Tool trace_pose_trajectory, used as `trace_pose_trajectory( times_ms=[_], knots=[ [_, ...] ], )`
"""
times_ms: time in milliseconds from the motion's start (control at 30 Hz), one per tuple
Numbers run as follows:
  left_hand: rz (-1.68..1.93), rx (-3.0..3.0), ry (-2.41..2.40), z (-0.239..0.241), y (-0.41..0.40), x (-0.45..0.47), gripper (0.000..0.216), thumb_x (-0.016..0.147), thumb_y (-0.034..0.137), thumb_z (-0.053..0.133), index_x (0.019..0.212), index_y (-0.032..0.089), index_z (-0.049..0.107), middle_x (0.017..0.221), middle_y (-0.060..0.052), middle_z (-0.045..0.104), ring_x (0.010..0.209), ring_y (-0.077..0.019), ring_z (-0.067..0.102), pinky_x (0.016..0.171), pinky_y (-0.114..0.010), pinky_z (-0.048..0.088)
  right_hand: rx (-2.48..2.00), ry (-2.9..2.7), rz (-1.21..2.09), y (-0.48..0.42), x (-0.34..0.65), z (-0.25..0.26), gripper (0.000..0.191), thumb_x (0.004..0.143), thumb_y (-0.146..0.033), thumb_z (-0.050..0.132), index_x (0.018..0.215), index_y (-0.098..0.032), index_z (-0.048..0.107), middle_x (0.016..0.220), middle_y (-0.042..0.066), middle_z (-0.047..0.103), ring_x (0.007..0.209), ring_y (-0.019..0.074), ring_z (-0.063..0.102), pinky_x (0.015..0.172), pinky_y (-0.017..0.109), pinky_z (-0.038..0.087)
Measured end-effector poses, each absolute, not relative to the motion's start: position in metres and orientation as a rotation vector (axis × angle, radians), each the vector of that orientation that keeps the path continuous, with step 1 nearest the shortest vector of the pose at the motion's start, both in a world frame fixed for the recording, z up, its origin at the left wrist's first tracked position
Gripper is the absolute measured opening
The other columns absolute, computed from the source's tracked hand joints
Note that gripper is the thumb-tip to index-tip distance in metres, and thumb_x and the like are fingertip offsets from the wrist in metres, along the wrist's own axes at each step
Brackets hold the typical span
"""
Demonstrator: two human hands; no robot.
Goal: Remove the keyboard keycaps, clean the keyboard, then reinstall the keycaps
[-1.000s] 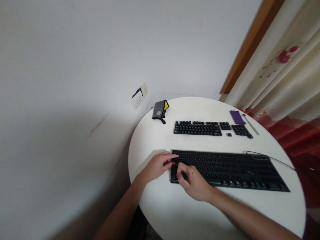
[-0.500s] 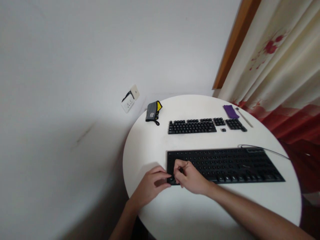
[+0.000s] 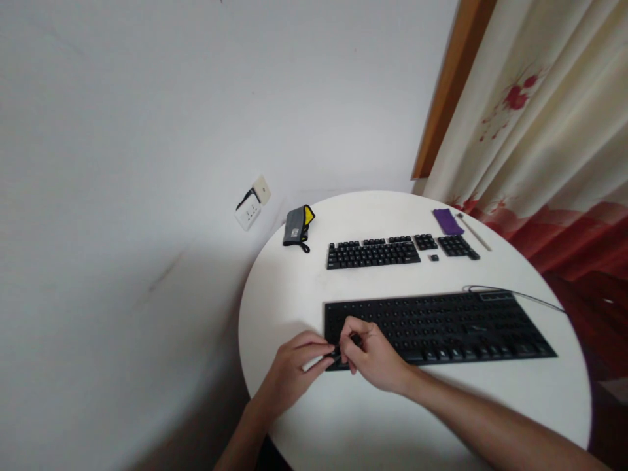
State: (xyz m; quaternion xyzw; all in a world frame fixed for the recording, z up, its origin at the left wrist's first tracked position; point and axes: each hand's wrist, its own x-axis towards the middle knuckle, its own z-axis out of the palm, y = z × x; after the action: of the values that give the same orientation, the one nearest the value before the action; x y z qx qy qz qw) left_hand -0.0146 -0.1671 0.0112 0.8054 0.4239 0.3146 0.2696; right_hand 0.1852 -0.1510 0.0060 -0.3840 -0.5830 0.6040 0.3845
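Note:
A black keyboard (image 3: 441, 324) with a cable (image 3: 527, 296) lies across the round white table (image 3: 289, 288). My left hand (image 3: 294, 366) reaches in from the left, its fingertips pressed against the keyboard's near left corner. My right hand (image 3: 375, 356) meets it at that same corner, thumb and fingers pinched on a small dark piece that is too small to identify. Farther back, loose black keycaps (image 3: 373, 254) are laid out in rows like a keyboard, with a single keycap (image 3: 433, 258) lying apart.
A grey and yellow pouch (image 3: 296, 226) sits at the table's far left edge, near a wall socket (image 3: 252, 201). A purple cloth (image 3: 446, 221) and a thin stick (image 3: 473, 231) lie at the far right. A cream and red curtain (image 3: 540, 131) hangs to the right.
My left hand slid from the keyboard's far left corner down to its near left corner. My right hand moved down and left to meet it there. The view shifted a little.

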Motion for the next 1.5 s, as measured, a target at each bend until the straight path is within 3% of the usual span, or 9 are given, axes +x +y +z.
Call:
trace_pose_trajectory(
  times_ms=[167, 333, 533, 700, 933, 1333, 1500],
  knots=[
    [1.062, 2.326, 0.963, 0.039, -0.147, -0.009, 0.021, 0.084, 0.014, 0.069, 0.103, 0.023, 0.073, 0.092, -0.008, 0.073, 0.083, -0.0169, 0.069, 0.071, -0.026, 0.058, -0.929, -1.139, 1.520, -0.154, 0.188, 0.025, 0.025, 0.092, -0.035, 0.052, 0.073, -0.020, 0.046, 0.056, -0.005, 0.058, 0.037, 0.0070, 0.048, 0.036, 0.017, 0.034],
    [1.328, 2.157, 0.860, 0.054, -0.099, 0.007, 0.013, 0.080, 0.010, 0.073, 0.088, 0.020, 0.073, 0.086, -0.005, 0.073, 0.078, -0.0157, 0.069, 0.070, -0.027, 0.057, -0.921, -1.033, 1.360, -0.145, 0.202, 0.035, 0.032, 0.093, -0.042, 0.052, 0.072, -0.020, 0.047, 0.057, -0.004, 0.060, 0.037, 0.0064, 0.048, 0.035, 0.017, 0.033],
    [1.243, 2.278, 0.908, 0.059, -0.041, 0.010, 0.007, 0.080, 0.017, 0.074, 0.086, 0.019, 0.073, 0.086, -0.006, 0.074, 0.082, -0.0176, 0.069, 0.077, -0.031, 0.056, -0.955, -1.008, 1.315, -0.131, 0.211, 0.023, 0.031, 0.093, -0.041, 0.053, 0.071, -0.020, 0.046, 0.058, -0.003, 0.061, 0.036, 0.0067, 0.048, 0.033, 0.016, 0.032],
    [1.274, 2.280, 1.127, 0.030, -0.010, -0.008, 0.004, 0.081, 0.022, 0.073, 0.083, 0.018, 0.074, 0.082, -0.005, 0.073, 0.069, -0.0143, 0.064, 0.066, -0.027, 0.052, -0.950, -1.083, 1.319, -0.131, 0.211, 0.015, 0.026, 0.093, -0.034, 0.054, 0.072, -0.019, 0.049, 0.059, -0.004, 0.059, 0.039, 0.0059, 0.048, 0.037, 0.016, 0.033],
    [1.086, 2.211, 1.269, -0.004, -0.006, -0.017, 0.008, 0.081, 0.025, 0.071, 0.086, 0.019, 0.075, 0.086, -0.004, 0.072, 0.060, -0.0108, 0.056, 0.058, -0.023, 0.047, -0.993, -1.149, 1.312, -0.133, 0.211, 0.010, 0.024, 0.091, -0.030, 0.054, 0.070, -0.019, 0.050, 0.060, -0.004, 0.057, 0.041, 0.0062, 0.047, 0.039, 0.017, 0.035],
    [0.976, 2.214, 1.218, -0.013, -0.003, -0.013, 0.012, 0.086, 0.025, 0.065, 0.089, 0.019, 0.075, 0.091, -0.005, 0.068, 0.070, -0.0133, 0.059, 0.063, -0.025, 0.046, -1.039, -1.227, 1.280, -0.135, 0.211, 0.008, 0.022, 0.091, -0.029, 0.053, 0.072, -0.019, 0.052, 0.061, -0.004, 0.057, 0.043, 0.0069, 0.047, 0.040, 0.018, 0.036],
    [1.008, 2.110, 1.382, -0.012, -0.004, -0.013, 0.018, 0.076, 0.029, 0.075, 0.091, 0.019, 0.070, 0.085, -0.001, 0.066, 0.060, -0.0107, 0.051, 0.058, -0.023, 0.043, -1.044, -1.247, 1.269, -0.136, 0.211, 0.009, 0.021, 0.090, -0.028, 0.053, 0.071, -0.019, 0.052, 0.061, -0.004, 0.057, 0.043, 0.0068, 0.046, 0.040, 0.019, 0.035]
  ],
)
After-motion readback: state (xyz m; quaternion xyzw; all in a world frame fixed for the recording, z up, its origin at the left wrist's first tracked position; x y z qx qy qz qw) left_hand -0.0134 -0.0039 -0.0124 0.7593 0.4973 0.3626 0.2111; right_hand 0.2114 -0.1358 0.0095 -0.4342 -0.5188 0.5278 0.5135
